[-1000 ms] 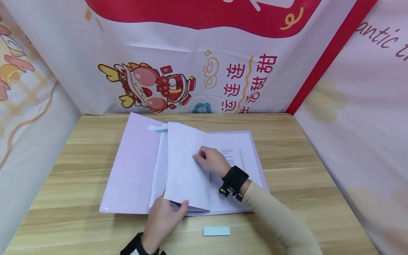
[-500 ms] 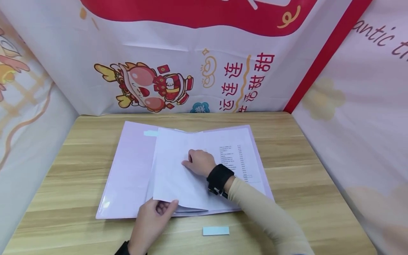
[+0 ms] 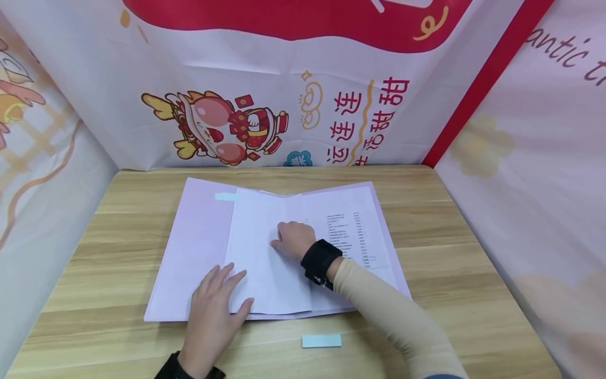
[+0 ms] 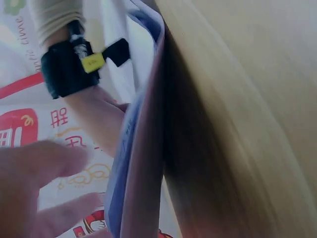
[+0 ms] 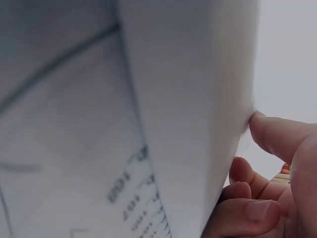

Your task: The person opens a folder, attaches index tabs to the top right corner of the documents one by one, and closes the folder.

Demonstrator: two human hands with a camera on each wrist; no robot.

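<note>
1. Head view: a wood-grained table [image 3: 478, 321] fills the lower frame, narrowing towards its far edge; a white back cloth [image 3: 246, 58] with red characters and a cartoon figure hangs behind it, sideways in its print; a patterned left cloth [image 3: 71, 173] and a right cloth [image 3: 544, 210] close in the sides, a red band [image 3: 487, 84] slanting down at the right corner.
2. An open lilac folder [image 3: 194, 237] lies at the centre of the frame; its spread has its long axis left to right, its fold running from upper centre to lower centre; its top edge faces the back cloth; a pale tab [image 3: 227, 197] sticks out leftward at its upper left.
3. A white sheet [image 3: 255, 279] covers part of the left side; columns of print stand on the right-hand page [image 3: 371, 210].
4. The left hand [image 3: 213, 310], lower left of centre, has its fingers spread over the folder's lower edge; whether they touch, I cannot tell.
5. The right hand [image 3: 294, 239], mid-frame, rests on the paper, fingers curled inward; a light blue strip [image 3: 322, 341] lies lengthwise left to right, lower centre.
</note>
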